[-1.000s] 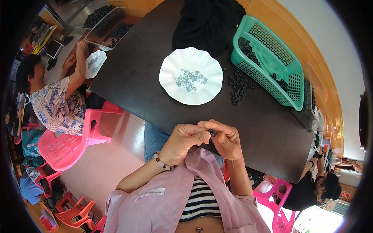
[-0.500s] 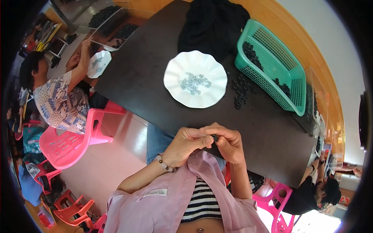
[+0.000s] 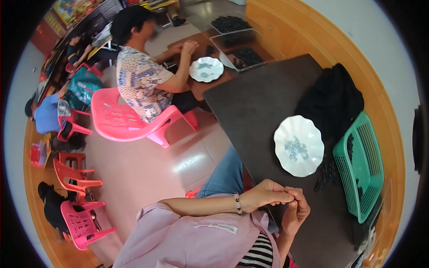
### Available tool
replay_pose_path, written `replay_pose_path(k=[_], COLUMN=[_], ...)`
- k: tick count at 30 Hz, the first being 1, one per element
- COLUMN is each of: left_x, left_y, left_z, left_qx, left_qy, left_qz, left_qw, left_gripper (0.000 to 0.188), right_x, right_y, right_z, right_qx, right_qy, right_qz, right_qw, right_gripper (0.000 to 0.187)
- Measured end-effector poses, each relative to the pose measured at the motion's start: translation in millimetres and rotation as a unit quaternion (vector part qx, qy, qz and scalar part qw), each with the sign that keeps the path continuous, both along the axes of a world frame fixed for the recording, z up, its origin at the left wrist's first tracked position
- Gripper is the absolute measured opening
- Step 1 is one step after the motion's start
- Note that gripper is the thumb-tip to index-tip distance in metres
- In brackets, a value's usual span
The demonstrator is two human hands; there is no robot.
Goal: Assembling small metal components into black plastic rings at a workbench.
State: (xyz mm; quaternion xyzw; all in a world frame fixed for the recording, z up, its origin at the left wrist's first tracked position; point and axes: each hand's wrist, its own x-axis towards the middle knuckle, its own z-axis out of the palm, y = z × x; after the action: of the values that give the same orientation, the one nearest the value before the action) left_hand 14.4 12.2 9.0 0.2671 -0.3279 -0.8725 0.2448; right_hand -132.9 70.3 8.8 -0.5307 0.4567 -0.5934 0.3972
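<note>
My left hand [image 3: 267,195] and my right hand [image 3: 296,213] meet over the near edge of the dark table [image 3: 254,111]. Both are closed, thumbs and fingertips pinched together. Whatever sits between the fingertips is hidden now. Beyond them stands a white plate [image 3: 313,134] with a wavy rim, and small grey-blue pieces [image 3: 296,148] are spread in its middle. Loose small black round parts [image 3: 326,174] lie on the table right of the plate. More of these fill parts of a green plastic basket [image 3: 353,196] at the right.
A black cloth [image 3: 333,100] lies behind the plate against the wooden wall panel. At the left a person [image 3: 143,80] sits on a pink chair [image 3: 111,118] by another white plate [image 3: 195,69] and clear bins of black parts [image 3: 246,58]. More chairs and people are farther left.
The view has swung left, so table, plate and basket appear farther right. My hands stay together; the small black round part seen between my fingertips before is now out of sight.
</note>
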Motion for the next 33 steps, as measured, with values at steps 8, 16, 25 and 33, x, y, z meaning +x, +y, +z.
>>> replay_pose_path(k=[8, 16, 25, 33], left_x=[1.5, 2.6, 3.4, 4.0], left_y=[1.2, -0.5, 1.9, 2.7], left_z=[-8.5, -7.8, -15.8, -19.0], left_qx=[0.076, 0.117, 0.131, 0.14], left_qy=[0.035, 0.057, 0.076, 0.085], left_qz=[0.035, 0.046, 0.041, 0.04], left_qw=[0.996, 0.99, 0.988, 0.986], left_gripper=[0.024, 0.025, 0.021, 0.022], right_x=[5.7, 6.9, 2.0, 6.7], right_y=[-9.8, -12.2, -9.8, -11.0], right_z=[7.4, 6.5, -1.9, -4.6], right_qx=[0.043, 0.054, 0.075, 0.067], right_qy=[0.022, 0.008, 0.007, -0.012], right_qz=[0.022, 0.015, 0.041, 0.021], right_qw=[0.999, 0.998, 0.996, 0.997], right_gripper=[0.041, 0.052, 0.054, 0.049])
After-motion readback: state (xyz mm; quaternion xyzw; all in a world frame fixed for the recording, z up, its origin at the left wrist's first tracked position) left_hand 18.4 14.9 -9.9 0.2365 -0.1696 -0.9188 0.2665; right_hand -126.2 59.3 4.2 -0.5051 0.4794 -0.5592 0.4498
